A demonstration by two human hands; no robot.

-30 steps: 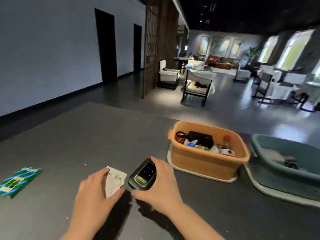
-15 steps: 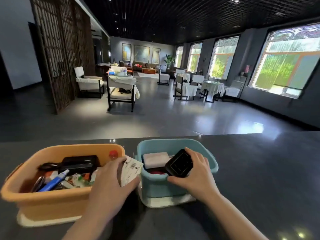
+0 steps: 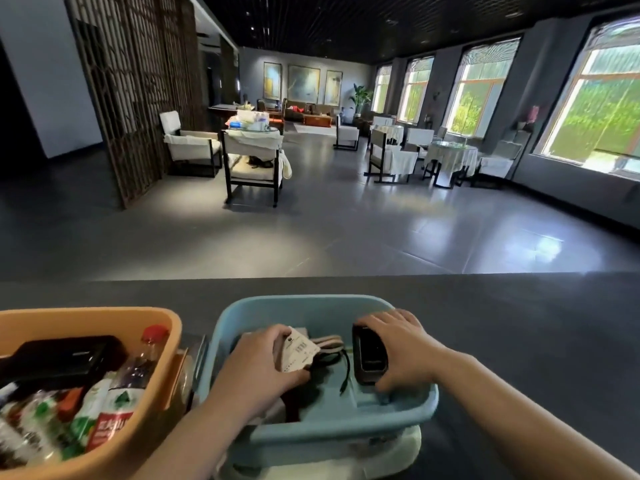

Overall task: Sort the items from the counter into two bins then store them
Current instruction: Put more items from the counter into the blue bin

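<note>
Beyond the dark counter (image 3: 519,323): grey tiled floor (image 3: 346,230) with window glare, wooden lattice screen (image 3: 138,91) at left, and two white-cushioned dark-framed chairs (image 3: 252,164) near it. Right side: round table with a pale cloth (image 3: 450,157) ringed by more white chairs, beside a row of tall windows (image 3: 485,84) showing green outside. Far wall carries three paintings (image 3: 303,83); a potted plant (image 3: 360,95) stands just right of them, sofas below.

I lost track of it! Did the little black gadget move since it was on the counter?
Yes. The black gadget went from the bare counter down inside the blue bin, against its right wall, with the right hand holding it.
</note>
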